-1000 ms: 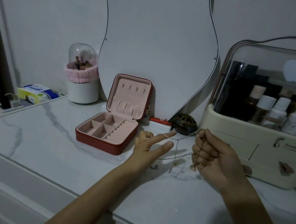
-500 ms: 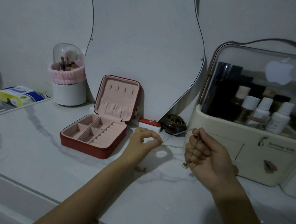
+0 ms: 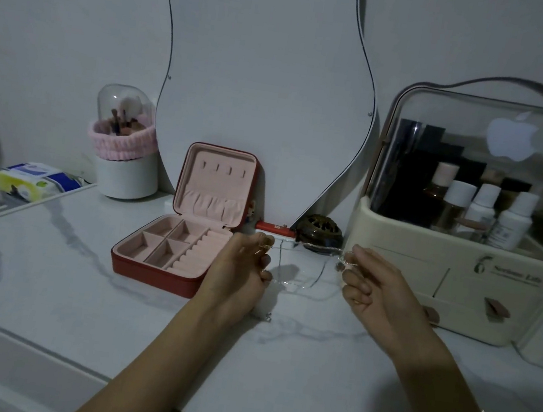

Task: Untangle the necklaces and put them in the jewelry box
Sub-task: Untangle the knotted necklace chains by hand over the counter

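L hand (image 3: 238, 267) & R hand (image 3: 368, 287) each pinch the necklaces (image 3: 303, 265), strung between them just above the table (image 3: 46, 280), beside the open jewelry box (image 3: 167, 251). Thin, light, limp chains, prob snag easily; best held near the ends w/ fingertips.

A dim room is being shown: a white marble-veined surface (image 3: 46, 280) is being backed by a plain grey wall (image 3: 63, 22), against which a wavy-edged mirror (image 3: 262, 83) is being leaned.
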